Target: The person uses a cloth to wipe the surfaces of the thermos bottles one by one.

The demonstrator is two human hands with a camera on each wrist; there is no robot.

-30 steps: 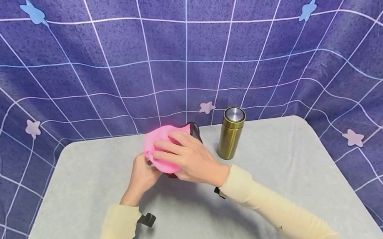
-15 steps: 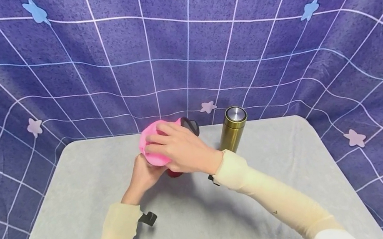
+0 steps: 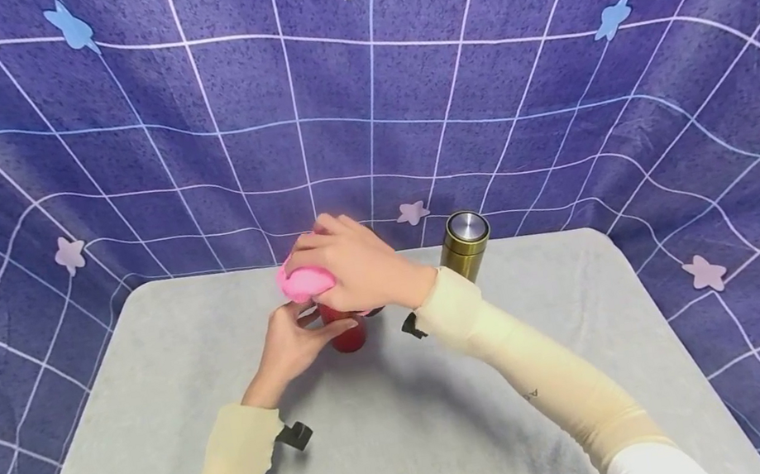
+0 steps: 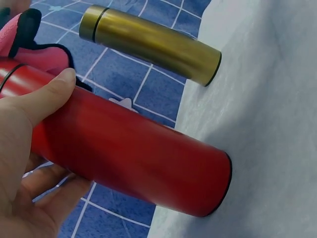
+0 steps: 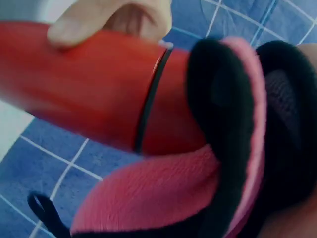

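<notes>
In the head view a red thermos flask [image 3: 349, 338] stands on the table, and my left hand [image 3: 287, 345] grips it around the upper body. The left wrist view shows the thumb [image 4: 62, 84] lying along the red flask [image 4: 133, 144], with fingers behind it. My right hand [image 3: 363, 263] curls over the flask's top, holding a pink cloth with dark edging [image 3: 308, 284] against it. The right wrist view shows the pink cloth [image 5: 148, 191] wrapped about the lid end, past the black ring [image 5: 151, 101]. The lid's top is hidden under it.
A gold thermos flask [image 3: 462, 258] with a silver-topped lid stands just right of the red one, partly behind the right sleeve [image 3: 455, 304]. A purple-blue gridded curtain [image 3: 358, 106] rises behind the grey table [image 3: 398, 435]. A black wrist mount [image 3: 296, 435] hangs at the left cuff.
My right hand has shifted up and bunched the pink cloth, which was spread wider. More of the red flask shows, and the right sleeve now covers the gold flask's lower part.
</notes>
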